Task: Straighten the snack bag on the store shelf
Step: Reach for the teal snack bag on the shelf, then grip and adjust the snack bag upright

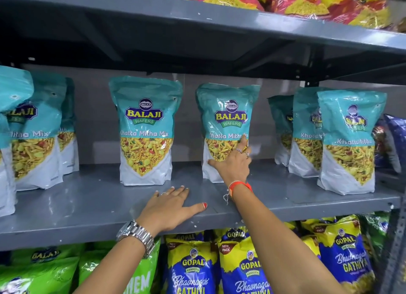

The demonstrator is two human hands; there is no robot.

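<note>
A teal and white Balaji snack bag (226, 118) stands upright on the grey shelf (87, 208), right of centre. My right hand (234, 162) lies on its lower front, with the thumb at the bag's left bottom and the fingers spread up its right side. My left hand (173, 208) rests flat on the shelf board in front, fingers apart, holding nothing. A second bag of the same kind (146, 129) stands upright just to the left, apart from both hands.
More teal bags stand at the left (37, 131) and the right (349, 140) of the same shelf. Red and yellow packs (296, 3) lie on the shelf above. Blue Gopal bags (246, 265) and green bags (55, 269) fill the shelf below.
</note>
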